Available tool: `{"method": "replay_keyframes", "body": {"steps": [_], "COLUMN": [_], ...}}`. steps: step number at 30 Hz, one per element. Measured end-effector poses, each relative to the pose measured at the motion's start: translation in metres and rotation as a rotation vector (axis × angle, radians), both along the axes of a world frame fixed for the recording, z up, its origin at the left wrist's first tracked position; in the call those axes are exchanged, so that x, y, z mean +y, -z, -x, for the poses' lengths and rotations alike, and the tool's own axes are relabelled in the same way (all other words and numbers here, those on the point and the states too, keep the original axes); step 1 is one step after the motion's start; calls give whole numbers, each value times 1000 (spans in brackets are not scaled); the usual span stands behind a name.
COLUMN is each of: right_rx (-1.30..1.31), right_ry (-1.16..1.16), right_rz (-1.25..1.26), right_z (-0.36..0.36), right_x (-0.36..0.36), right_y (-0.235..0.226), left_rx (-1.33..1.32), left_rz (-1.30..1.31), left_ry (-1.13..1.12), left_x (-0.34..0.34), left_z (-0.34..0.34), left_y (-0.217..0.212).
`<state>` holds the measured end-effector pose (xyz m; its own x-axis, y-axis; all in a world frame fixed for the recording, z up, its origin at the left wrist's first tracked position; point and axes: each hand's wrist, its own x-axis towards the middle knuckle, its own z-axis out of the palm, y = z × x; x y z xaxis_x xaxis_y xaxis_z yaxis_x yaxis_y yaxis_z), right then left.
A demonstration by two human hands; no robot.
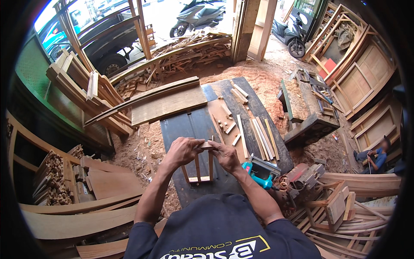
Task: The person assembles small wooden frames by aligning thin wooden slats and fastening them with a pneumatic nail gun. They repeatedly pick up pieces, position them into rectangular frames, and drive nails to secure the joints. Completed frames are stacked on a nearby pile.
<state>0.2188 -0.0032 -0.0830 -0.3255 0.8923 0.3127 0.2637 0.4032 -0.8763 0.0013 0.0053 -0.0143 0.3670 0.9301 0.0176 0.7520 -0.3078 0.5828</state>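
A small frame of thin wooden strips (197,166) stands on the dark worktable (179,129) in front of me. My left hand (185,151) pinches a short wooden piece (206,146) at the frame's far end. My right hand (225,156) grips the other end of the same piece, its fingers closed near the frame's right strip. The fingers partly hide where the piece meets the strips. Beside my right forearm lies a teal nail gun (260,180) at the table's right edge.
Several long wooden strips (263,138) and small offcuts (225,125) lie on the table's right half. A wide board (168,105) spans its far left. Right stands another bench (308,99); a compressor-like machine (302,175) sits near my right arm. A seated person (379,156) is far right.
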Motion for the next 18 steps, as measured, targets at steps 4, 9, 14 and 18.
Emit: {"method": "replay_keyframes", "body": {"steps": [4,9,14,18], "right_rx": [0,71,-561,-942], "right_ry": [-18,82,304,288], "right_rz": [-53,25,221,354], "right_z": [1,-18,-89,-127], "right_x": [0,-10,-33,-82], "right_y": [3,24,71,103], "left_rx": [-22,-36,-38,11], "left_rz": [-17,-33,-76,-150], "left_ry": [15,18,-8,20], "left_x": [0,-3,-13,-19], "left_z": [3,6,4,5], "left_y": [3,4,5,4]}}
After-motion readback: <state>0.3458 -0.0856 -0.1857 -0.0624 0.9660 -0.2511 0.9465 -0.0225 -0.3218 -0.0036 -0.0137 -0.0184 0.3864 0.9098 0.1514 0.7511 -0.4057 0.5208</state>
